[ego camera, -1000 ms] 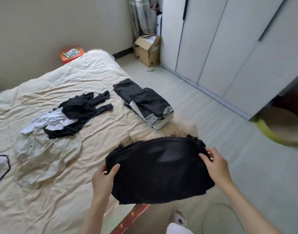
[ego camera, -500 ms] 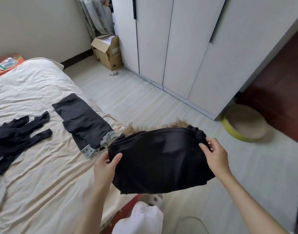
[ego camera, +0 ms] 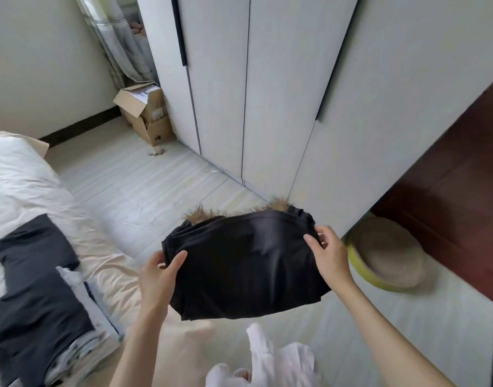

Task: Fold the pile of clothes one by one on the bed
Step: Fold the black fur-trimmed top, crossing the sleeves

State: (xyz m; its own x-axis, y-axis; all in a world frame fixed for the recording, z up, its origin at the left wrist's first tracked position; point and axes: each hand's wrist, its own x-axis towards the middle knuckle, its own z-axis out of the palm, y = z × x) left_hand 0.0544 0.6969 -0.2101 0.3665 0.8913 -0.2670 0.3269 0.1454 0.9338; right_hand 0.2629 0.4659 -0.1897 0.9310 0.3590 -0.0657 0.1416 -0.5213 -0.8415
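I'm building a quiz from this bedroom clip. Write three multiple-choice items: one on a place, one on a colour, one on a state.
1. Where is the cardboard box?
A. on the bed
B. on the floor beside the wardrobe
C. in the person's hands

2. What colour is the held garment?
A. black
B. red
C. white

3. How is the garment held?
A. left hand only
B. lying on the bed
C. left and right hand, one at each end

Answers: B, it stands by the wardrobe; A, its cloth is black; C, a hand grips each end.

Both hands, left (ego camera: 158, 277) and right (ego camera: 330, 256), gripped a folded black garment (ego camera: 242, 263) beside the bed (ego camera: 24, 185).
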